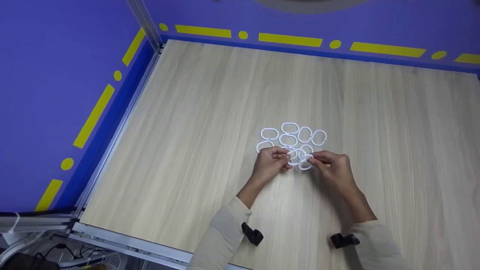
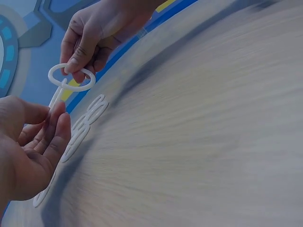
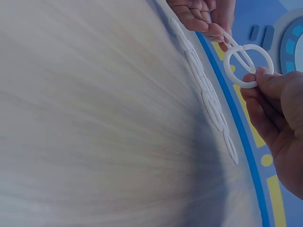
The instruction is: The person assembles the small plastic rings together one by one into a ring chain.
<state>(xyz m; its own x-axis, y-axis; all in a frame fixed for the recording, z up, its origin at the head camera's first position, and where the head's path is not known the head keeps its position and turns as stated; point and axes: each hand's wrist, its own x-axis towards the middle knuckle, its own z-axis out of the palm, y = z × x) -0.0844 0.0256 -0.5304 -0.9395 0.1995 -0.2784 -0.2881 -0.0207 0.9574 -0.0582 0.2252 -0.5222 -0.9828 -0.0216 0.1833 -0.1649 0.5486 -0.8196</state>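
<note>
Above the table, my left hand [image 1: 270, 161] pinches one white oval ring [image 1: 293, 164] between thumb and fingers. A second white oval ring [image 1: 305, 169] is pinched by the thumb and fingertips of my right hand [image 1: 335, 168]. The two rings cross each other and look hooked together in the right wrist view, where the right-hand ring [image 3: 227, 66] faces the camera and the left-hand ring [image 3: 230, 39] slants through it. Just beyond my hands, several loose white oval rings [image 1: 269, 128] lie flat in a cluster. My left hand and the held rings partly hide the nearest ones.
The wood-grain table [image 1: 210, 131] extends around the cluster. A metal frame rail [image 1: 127, 243] runs along its front left edge, with cables [image 1: 75, 251] below. Blue panels [image 1: 56, 75] with yellow marks stand at the left and back. Black wrist mounts [image 1: 253, 235] are on both sleeves.
</note>
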